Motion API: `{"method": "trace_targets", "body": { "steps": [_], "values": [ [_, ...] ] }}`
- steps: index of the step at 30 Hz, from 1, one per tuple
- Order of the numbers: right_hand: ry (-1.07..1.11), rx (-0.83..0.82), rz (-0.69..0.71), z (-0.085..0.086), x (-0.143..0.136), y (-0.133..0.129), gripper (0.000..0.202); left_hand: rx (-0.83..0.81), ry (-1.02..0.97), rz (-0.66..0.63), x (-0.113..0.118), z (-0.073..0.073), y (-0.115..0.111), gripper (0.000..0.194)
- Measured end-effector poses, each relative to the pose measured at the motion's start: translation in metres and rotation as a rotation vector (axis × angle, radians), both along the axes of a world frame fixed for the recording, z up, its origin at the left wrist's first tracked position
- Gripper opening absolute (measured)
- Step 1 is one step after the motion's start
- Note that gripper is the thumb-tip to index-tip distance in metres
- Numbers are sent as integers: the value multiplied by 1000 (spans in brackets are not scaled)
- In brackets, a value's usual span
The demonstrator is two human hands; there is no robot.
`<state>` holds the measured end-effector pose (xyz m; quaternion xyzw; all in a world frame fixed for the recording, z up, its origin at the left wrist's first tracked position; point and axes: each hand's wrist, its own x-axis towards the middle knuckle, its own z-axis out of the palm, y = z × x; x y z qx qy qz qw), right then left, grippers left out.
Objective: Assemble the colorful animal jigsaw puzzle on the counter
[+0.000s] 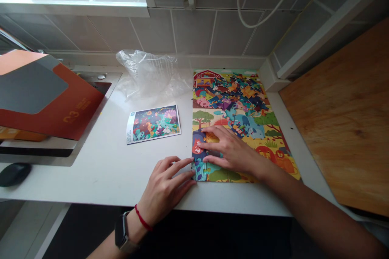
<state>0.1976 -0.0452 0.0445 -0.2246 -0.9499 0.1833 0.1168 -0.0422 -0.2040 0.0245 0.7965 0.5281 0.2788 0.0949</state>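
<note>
An animal picture puzzle (273, 142) lies flat on the white counter, with a heap of loose jigsaw pieces (234, 93) on its upper half. Along its lower left edge sit a dark blue jigsaw piece with an orange animal (197, 145) and a blue leafy jigsaw piece (199, 171). My right hand (229, 147) rests over the puzzle, fingers spread, fingertips at the dark blue piece. My left hand (172, 180) is at the puzzle's lower left edge, fingers stretched out and apart, tips by the leafy piece. Part of the puzzle is hidden beneath my right hand.
A picture leaflet (154, 125) lies left of the puzzle, with a crumpled clear plastic bag (148, 75) behind it. Further left are an orange box (82, 107) and a black computer mouse (14, 174). A wooden panel (343, 121) stands at the right. The counter's front edge runs below my hands.
</note>
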Motion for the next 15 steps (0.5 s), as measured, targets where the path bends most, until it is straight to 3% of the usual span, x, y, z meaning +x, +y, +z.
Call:
{"method": "trace_targets", "body": {
  "steps": [7,15],
  "values": [
    [21,3,-4,-4,0,0,34,7,-3,-7,0,2,2,14],
    [252,-62,-76,-2,2,11,30,-69,-77,20,-1,3,2,16]
  ]
}}
